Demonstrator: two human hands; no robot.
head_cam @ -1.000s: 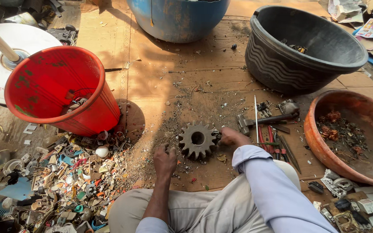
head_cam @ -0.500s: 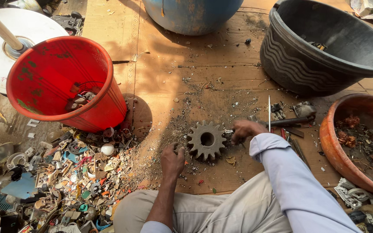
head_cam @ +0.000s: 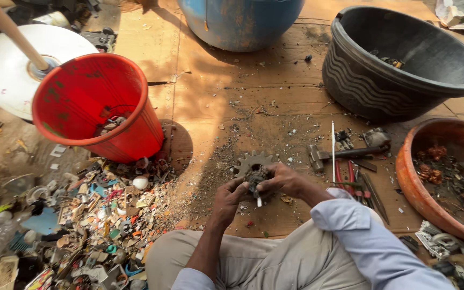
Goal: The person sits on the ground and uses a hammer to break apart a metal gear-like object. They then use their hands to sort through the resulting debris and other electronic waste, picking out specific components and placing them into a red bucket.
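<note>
Metal gear (head_cam: 252, 164), left hand (head_cam: 228, 196), right hand (head_cam: 283, 181) gripping it

Head-worn view, steeply downward, near over cluttered floor (head_cam: 232, 107)

We see strong daylight falling from about eleven o'clock, warm and hard. It lights the cardboard floor (head_cam: 232, 107) brightly at twelve o'clock, while a broad soft shadow lies over the middle. The red bucket (head_cam: 95, 104) glows, casting a dark round shadow toward three o'clock. The white disc (head_cam: 12, 70) at ten o'clock is near glare. The black tub (head_cam: 404, 64) keeps a dim interior. Focus is sharp in the centre; rims bend outward at the edges, and the scrap heap (head_cam: 81, 225) at eight o'clock softens slightly.
</note>
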